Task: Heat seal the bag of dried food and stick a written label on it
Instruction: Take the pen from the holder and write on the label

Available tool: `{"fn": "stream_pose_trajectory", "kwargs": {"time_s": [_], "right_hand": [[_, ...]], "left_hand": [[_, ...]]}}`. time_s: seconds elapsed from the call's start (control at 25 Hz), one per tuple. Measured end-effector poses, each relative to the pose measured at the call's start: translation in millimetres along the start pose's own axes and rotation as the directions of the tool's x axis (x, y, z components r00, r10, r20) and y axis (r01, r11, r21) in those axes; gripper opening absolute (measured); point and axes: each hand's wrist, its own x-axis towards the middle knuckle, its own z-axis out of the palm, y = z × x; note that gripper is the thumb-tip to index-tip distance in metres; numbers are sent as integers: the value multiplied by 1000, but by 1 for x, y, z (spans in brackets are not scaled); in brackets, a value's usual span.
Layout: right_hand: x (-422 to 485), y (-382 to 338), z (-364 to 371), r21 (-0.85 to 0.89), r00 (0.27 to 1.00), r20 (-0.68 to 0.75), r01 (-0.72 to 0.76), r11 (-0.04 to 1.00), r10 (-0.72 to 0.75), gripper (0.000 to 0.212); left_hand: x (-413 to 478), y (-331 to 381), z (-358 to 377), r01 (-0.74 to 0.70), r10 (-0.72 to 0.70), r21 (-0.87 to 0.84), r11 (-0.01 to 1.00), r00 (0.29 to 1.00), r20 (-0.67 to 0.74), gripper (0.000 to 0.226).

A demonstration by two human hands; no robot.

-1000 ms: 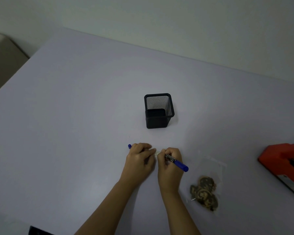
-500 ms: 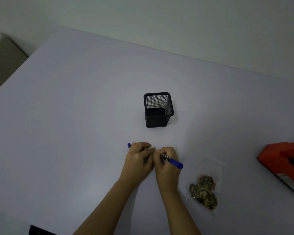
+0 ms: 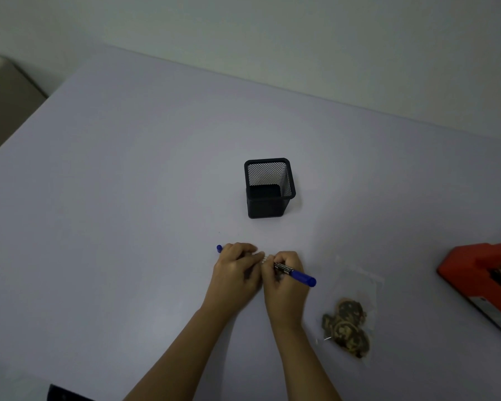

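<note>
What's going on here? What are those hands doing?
Someone is writing a label. The right hand grips a blue pen with its tip down on a small white label on the table. The left hand rests beside it, holding a small blue piece, probably the pen's cap. The bag of dried food lies apart to the right, with no label on it yet. The red heat sealer sits at the right edge, untouched.

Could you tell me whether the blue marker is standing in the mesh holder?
No, the right hand grips the blue marker over the table, apart from the mesh holder.
</note>
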Motion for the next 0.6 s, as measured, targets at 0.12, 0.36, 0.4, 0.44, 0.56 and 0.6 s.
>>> {"fn": "stream_pose_trajectory", "kwargs": {"time_s": [0.12,0.36,0.4,0.44,0.56,0.6], "right_hand": [[1,2,1,-29,1000,-26,9,1000,-10,22],[1,2,1,-22,999,-42,24,999,-25,20],[1,1,1,-12,999,-47,20,1000,-20,20],[1,1,1,-10,999,-50,14,1000,-15,19],[1,2,2,-27,998,-59,22,999,-23,18],[1,2,2,-20,998,-59,24,1000,-25,18]], "left_hand": [[0,0,0,2,-2,-2,1000,1000,6,20],[0,0,0,-2,2,-3,1000,1000,11,20],[0,-1,0,-4,4,-2,1000,1000,12,20],[0,-1,0,-5,5,-2,1000,1000,12,20],[0,-1,0,2,-2,-2,1000,1000,21,20],[0,-1,0,4,-4,-2,1000,1000,24,20]]}}
